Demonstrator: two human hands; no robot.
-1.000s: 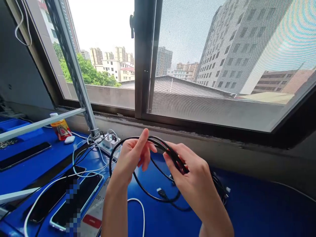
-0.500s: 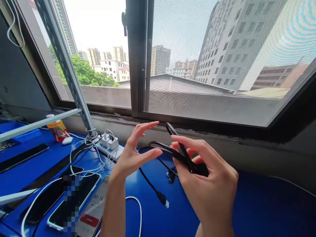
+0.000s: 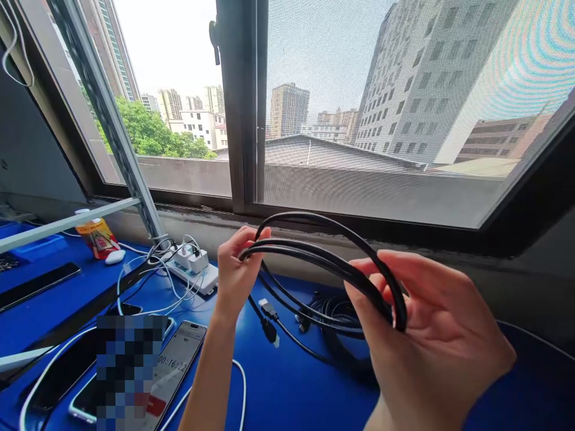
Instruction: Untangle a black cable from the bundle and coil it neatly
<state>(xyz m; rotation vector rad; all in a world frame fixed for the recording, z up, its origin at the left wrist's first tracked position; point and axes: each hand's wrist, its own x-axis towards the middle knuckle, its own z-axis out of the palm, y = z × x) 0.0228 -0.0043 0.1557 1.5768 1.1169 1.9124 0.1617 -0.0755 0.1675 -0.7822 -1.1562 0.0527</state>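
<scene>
A black cable (image 3: 309,245) is looped in several turns between my two hands, above the blue tabletop. My left hand (image 3: 240,254) pinches the left end of the loops between thumb and fingers. On the other side my right hand (image 3: 426,323) is closed around the right end of the loops, with the thumb in front. Below my left hand dangles a black connector (image 3: 270,330) with a pale tip. Under the held loops, more coiled black cable (image 3: 335,311) lies on the table, and near it rests a connector with a metal plug (image 3: 268,308).
A white power strip (image 3: 197,275) with chargers and tangled white cords stands left, by a metal shelf post (image 3: 112,120). Several phones lie at the left, one showing a running timer (image 3: 177,359). Farther left are a red and yellow pouch (image 3: 96,236) and a blue tray (image 3: 45,248).
My left hand has gone from open to pinching the cable. My right hand has moved right, and the loops are now spread wide between both hands. The view has shifted slightly.
</scene>
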